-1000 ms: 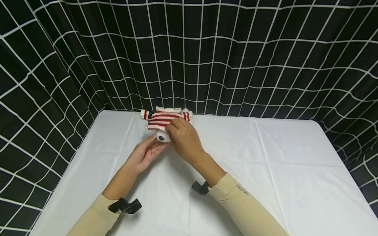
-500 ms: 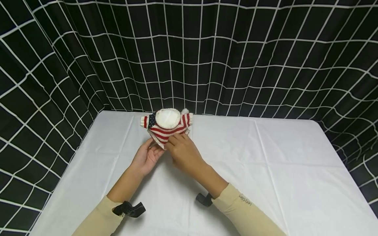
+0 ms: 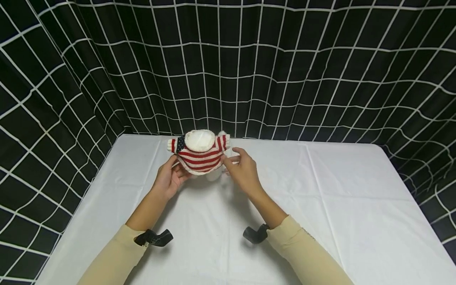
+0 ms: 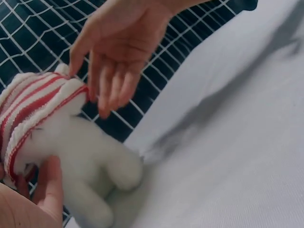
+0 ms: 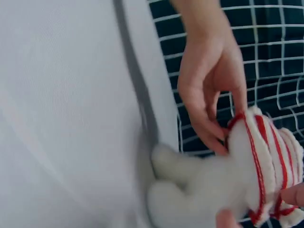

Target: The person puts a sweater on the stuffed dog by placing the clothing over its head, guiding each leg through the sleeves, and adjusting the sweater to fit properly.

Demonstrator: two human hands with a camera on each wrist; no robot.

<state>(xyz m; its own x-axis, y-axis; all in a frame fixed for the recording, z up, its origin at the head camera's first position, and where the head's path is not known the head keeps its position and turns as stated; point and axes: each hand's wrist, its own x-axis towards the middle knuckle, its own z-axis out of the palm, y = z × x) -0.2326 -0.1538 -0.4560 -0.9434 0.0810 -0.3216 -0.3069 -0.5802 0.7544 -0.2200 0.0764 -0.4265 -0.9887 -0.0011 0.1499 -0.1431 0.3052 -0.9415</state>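
The white plush toy (image 4: pixel 83 147) in the red-and-white striped sweater (image 3: pixel 200 160) is upright by the far edge of the white-covered table (image 3: pixel 303 221), nearer its far left corner than its far right one. Half a second ago the right hand (image 3: pixel 244 172) gripped the front hem in the middle, drawing it to a point; now it is at the right side, fingers loose, thumb against the sweater, and the hem falls in a round curve. The left hand (image 3: pixel 169 178) grasps the sweater's left side, thumb outside and fingers tucked under the hem. The oval white top (image 3: pixel 200 140) faces up, much as before. Two white stubs (image 5: pixel 168 190) show below the hem; I cannot tell whether they touch the cloth.
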